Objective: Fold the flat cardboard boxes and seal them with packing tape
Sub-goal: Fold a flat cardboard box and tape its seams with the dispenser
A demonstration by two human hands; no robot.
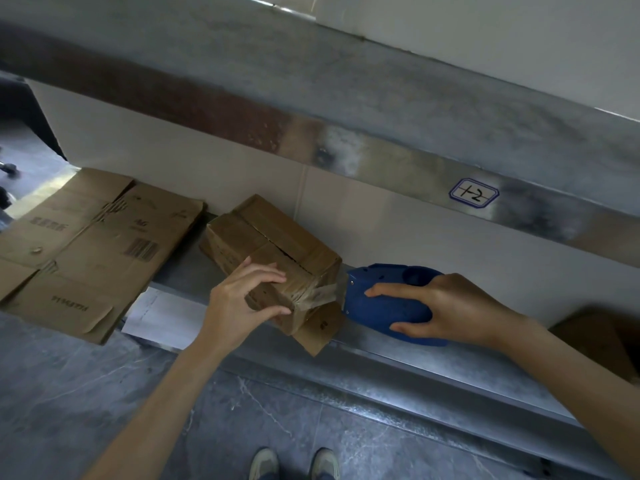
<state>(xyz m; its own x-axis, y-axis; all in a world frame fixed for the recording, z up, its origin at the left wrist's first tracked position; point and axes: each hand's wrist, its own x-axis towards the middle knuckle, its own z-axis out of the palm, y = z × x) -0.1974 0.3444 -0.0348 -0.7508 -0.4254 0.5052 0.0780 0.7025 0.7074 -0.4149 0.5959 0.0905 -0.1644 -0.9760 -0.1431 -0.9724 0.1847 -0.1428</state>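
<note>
nearest, the person's shoes [263,462] stand on the grey floor [104,393] before a low steel shelf [398,348]. the left hand [242,299] curls fingers and thumb over the near end of the folded box [277,244]. the box lies tilted on that shelf, one flap past the edge, and the hold looks meant to pin it against the tape's pull. the right hand [446,306] wraps round a blue tape dispenser [381,292] just beside the box's end. a short strip of clear tape [322,292] is stretched between them, so the seam's end is probably being wrapped down or cut. farther left lie the flat cardboard boxes [86,244], not yet folded. a handwritten label [474,196] sits on the rail above.
</note>
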